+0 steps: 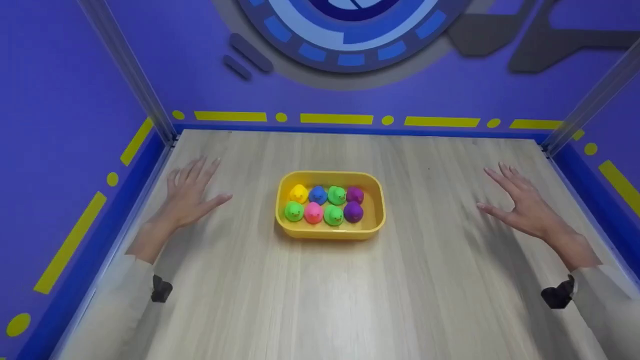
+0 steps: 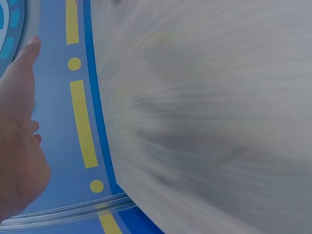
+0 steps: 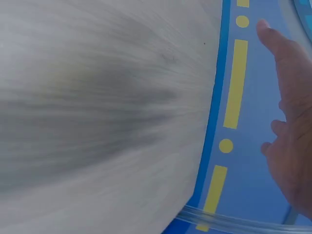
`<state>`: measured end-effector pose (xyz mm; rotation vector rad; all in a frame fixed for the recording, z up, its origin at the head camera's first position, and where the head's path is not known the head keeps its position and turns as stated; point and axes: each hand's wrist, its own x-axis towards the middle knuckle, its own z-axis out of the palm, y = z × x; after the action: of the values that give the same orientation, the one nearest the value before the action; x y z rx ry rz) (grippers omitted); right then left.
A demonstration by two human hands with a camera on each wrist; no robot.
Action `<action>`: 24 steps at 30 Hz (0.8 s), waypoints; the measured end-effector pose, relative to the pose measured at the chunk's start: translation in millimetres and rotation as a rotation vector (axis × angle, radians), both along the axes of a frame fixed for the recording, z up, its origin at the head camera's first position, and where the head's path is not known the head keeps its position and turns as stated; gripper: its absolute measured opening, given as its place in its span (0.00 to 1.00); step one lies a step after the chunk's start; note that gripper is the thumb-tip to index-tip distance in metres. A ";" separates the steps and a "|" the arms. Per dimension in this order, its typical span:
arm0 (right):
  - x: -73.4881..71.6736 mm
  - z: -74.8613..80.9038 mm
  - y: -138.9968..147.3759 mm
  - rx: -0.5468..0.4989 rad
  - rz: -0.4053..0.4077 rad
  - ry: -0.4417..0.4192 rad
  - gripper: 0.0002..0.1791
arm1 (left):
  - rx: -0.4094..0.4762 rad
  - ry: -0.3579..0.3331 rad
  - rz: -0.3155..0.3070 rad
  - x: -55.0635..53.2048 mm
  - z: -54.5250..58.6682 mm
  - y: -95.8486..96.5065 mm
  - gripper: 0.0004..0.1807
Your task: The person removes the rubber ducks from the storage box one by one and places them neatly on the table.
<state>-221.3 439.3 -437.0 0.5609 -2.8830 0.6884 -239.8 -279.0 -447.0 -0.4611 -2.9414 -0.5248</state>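
Note:
In the head view a yellow plastic tub [image 1: 330, 233] stands mid-table, with several small toy ducks in two rows inside it. Among them are a yellow duck [image 1: 299, 193], a blue duck [image 1: 318, 195], a pink duck [image 1: 313, 213], a purple duck [image 1: 353, 212] and several green ones, such as the green duck [image 1: 334, 215]. Left of the tub, my left hand [image 1: 189, 195] hovers over the table with fingers spread, holding nothing. My right hand [image 1: 525, 202] hovers likewise on the far right, fingers extended and nothing held. Both wrist views show the thumb side of each hand.
The pale wooden table [image 1: 320, 300] is enclosed by blue-purple panels [image 1: 165, 60] with yellow dashes at the back and both sides. Metal posts [image 1: 135, 75] rise at the back corners. A dark band piece [image 1: 161, 289] sits at the left cuff.

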 end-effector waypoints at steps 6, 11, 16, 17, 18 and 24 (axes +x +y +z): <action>-1.3 -12.9 -2.2 -0.106 -0.055 -0.043 0.46 | 0.134 -0.058 0.015 1.8 -13.6 3.0 0.51; -4.6 -24.1 -3.2 -0.161 -0.077 -0.076 0.46 | 0.261 -0.144 0.040 5.3 -19.0 7.1 0.51; -3.5 -29.9 -4.0 -0.203 -0.101 -0.100 0.45 | 0.349 -0.220 0.050 12.2 -24.3 16.6 0.49; -3.0 -30.7 -4.6 -0.210 -0.096 -0.093 0.45 | 0.359 -0.227 0.051 13.1 -25.3 18.9 0.48; -2.5 -31.5 -5.5 -0.212 -0.090 -0.079 0.44 | 0.369 -0.235 0.053 14.0 -25.9 21.4 0.48; -0.8 -34.8 -10.2 -0.250 -0.039 0.006 0.40 | 0.410 -0.278 0.072 14.3 -27.3 35.3 0.47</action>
<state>-222.1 429.1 -471.8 0.4709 -2.7353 1.0185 -225.5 -243.8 -474.3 -0.2476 -2.9629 -1.2370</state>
